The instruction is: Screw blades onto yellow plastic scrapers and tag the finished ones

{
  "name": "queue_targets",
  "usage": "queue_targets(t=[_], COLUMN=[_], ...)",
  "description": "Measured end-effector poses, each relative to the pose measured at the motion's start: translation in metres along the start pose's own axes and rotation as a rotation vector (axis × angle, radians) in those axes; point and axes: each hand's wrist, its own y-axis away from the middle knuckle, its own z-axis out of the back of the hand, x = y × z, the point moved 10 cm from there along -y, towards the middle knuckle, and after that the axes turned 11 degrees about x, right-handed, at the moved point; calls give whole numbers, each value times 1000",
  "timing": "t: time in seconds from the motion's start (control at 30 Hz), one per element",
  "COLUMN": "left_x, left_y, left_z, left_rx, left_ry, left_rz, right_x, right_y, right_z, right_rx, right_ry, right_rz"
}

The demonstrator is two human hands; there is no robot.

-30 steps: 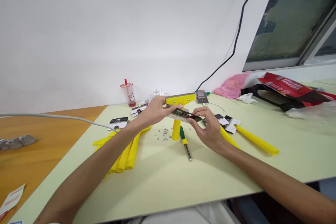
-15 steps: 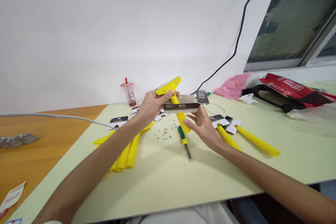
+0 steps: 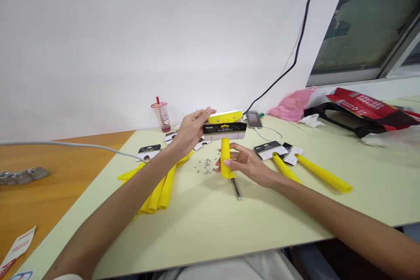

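A yellow scraper [image 3: 225,162] is held above the table between both hands, its wide head tilted up and its handle toward me. My left hand [image 3: 190,133] pinches the left end of the head. My right hand [image 3: 249,165] is closed round the lower handle. A black and white cardboard hang card [image 3: 225,130] sits across the scraper below the head, with the handle emerging beneath it. Under the handle lies a screwdriver; only its shaft [image 3: 236,189] and a bit of its grip show. Small metal fasteners [image 3: 206,166] are scattered to the left.
Yellow scraper handles [image 3: 164,190] lie in a pile at left. Two carded handles [image 3: 323,173] rest at right. Several loose cards [image 3: 148,152], a drink cup [image 3: 160,118], a phone [image 3: 254,119], a pink bag [image 3: 292,105] and a red package [image 3: 364,107] stand farther back.
The scraper head has tipped and turned, now nearly level and farther right. My left hand has shifted from its neck to the head's end. The card's printed face now shows more.
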Motion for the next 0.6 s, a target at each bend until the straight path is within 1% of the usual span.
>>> queue_targets(t=[0.13, 0.2, 0.27, 0.37, 0.47, 0.6], left_x=[-4, -4, -3, -9, -25, -44], left_y=[-3, -4, -5, -3, 3, 18], left_z=[10, 10, 6, 2, -3, -18], left_rx=[-57, -49, -12, 43, 95, 230], left_ry=[66, 60, 17, -171, -443, -700], left_rz=[-43, -28, -3, -6, -71, -135], right_x=[-3, -5, -4, -2, -2, -2], right_y=[1, 3, 4, 4, 5, 5], right_z=[-2, -2, -2, -1, 2, 3], right_rx=[5, -6, -5, 14, 24, 26], right_ry=[11, 3, -3, 0, 7, 29], right_rz=[-25, -32, -23, 6, 27, 32])
